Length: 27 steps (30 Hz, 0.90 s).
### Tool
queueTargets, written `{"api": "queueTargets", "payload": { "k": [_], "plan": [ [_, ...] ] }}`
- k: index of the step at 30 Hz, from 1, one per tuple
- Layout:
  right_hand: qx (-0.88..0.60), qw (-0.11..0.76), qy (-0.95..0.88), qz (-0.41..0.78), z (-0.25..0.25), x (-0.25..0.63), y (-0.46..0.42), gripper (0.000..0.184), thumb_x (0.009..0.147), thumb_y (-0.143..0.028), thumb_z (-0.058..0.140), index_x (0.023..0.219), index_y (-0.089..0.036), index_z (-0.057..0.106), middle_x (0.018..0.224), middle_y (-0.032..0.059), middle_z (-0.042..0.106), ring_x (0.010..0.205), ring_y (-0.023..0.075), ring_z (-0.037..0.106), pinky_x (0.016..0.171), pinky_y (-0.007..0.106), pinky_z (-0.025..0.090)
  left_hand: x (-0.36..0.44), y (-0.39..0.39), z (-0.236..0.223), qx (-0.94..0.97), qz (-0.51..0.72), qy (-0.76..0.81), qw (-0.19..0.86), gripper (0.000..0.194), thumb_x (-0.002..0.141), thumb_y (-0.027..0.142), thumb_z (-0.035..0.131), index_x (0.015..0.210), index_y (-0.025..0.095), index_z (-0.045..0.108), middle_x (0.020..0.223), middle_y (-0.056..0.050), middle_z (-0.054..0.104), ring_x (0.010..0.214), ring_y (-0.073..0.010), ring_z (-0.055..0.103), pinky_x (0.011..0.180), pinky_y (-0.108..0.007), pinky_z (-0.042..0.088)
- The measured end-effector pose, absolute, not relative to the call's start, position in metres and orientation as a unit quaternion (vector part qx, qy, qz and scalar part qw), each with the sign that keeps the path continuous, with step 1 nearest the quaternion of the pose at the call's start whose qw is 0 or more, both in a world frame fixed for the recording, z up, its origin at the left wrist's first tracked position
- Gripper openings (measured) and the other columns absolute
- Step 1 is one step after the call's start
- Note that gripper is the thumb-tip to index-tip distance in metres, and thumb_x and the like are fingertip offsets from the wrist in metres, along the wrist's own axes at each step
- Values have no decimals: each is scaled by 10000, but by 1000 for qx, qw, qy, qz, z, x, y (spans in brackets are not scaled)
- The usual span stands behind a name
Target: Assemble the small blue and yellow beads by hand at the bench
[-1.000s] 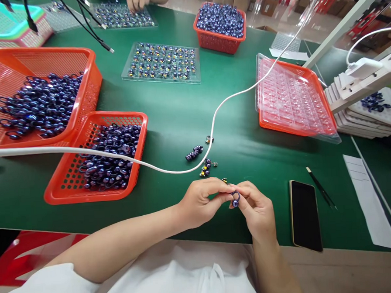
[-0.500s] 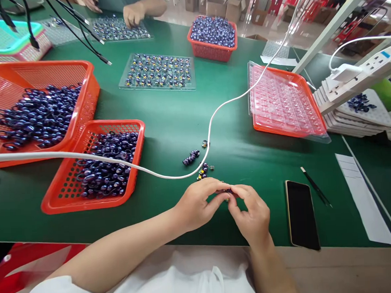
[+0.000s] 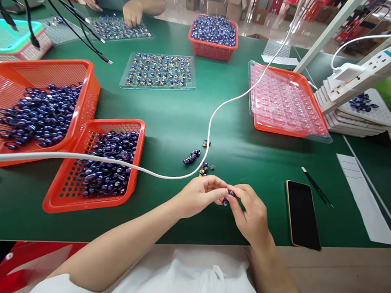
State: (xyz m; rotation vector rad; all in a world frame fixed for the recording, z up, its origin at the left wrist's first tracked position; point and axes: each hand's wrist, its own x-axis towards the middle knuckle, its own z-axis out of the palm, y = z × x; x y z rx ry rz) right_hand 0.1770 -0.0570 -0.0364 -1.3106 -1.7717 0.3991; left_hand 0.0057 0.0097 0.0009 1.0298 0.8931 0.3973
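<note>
Beads (image 3: 225, 202) pinched low over the green table (image 3: 168, 121)

Both hands are closed on the same small dark beads, just above the table near its front edge. The right hand (image 3: 250, 209) pinches them between thumb and forefinger; the left hand (image 3: 203, 194) grips from the other side, its thumb against them, though its other fingers are partly hidden.

Such round, glossy beads would likely skid under a hard squeeze, so a light, even pinch seems best, one hand steadying while the other makes small turns. Working low is wise, since anything dropped should land close by. A dark clump (image 3: 191, 157) and some gold-flecked pieces (image 3: 204, 167) lie just beyond the left hand, near the white cord (image 3: 177, 177), so it should not stray forward.

In pose, the left forearm (image 3: 135, 241) slants in from the left, palm turned inward. The right forearm (image 3: 270, 265) rises more steeply from below, its hand angled leftward to meet the other in front of the body.
</note>
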Motion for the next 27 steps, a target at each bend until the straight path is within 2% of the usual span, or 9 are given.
{"api": "queueTargets", "payload": {
  "k": [2,4,8,12,22,27],
  "plan": [
    [-524,432,-717,160,-38,176,-57,363,807,-68,595,1155,-165,567,1015,56,617,936,68,584,796,177,514,4,9,2,537,197,410,711,562,727,365,762,1187,111,563,1119,-124,625,951,-160,625,822,-287,544],
    [-514,434,-724,154,-39,174,-56,345,808,-68,593,1141,-155,563,1010,61,619,933,71,591,792,177,519,4,7,3,585,200,394,680,629,707,329,778,1263,144,549,1212,-119,576,1044,-176,598,851,-282,540],
    [-497,444,-738,109,-39,169,-56,292,801,-72,591,1085,-132,562,963,73,632,891,92,609,753,199,528,5,4,3,624,212,355,664,426,782,276,709,1175,129,635,1074,-84,616,947,-142,629,855,-247,534],
    [-496,441,-743,83,-37,168,-58,222,810,-96,561,1028,-132,575,883,68,639,810,95,608,697,206,510,7,0,4,647,233,346,638,311,787,214,688,1083,122,675,944,-56,641,840,-114,644,797,-207,541],
    [-482,455,-741,105,-37,168,-63,251,791,-76,572,1036,-127,568,880,77,630,812,104,592,701,218,499,10,-5,4,644,247,365,625,277,763,201,696,1018,91,698,880,-65,649,788,-126,643,739,-214,548],
    [-483,456,-740,110,-41,169,-62,278,793,-73,576,1062,-139,569,892,73,630,835,107,595,725,222,505,10,-3,1,612,249,368,655,306,738,215,719,1016,90,700,890,-78,645,800,-143,646,739,-231,551]
  ]
}}
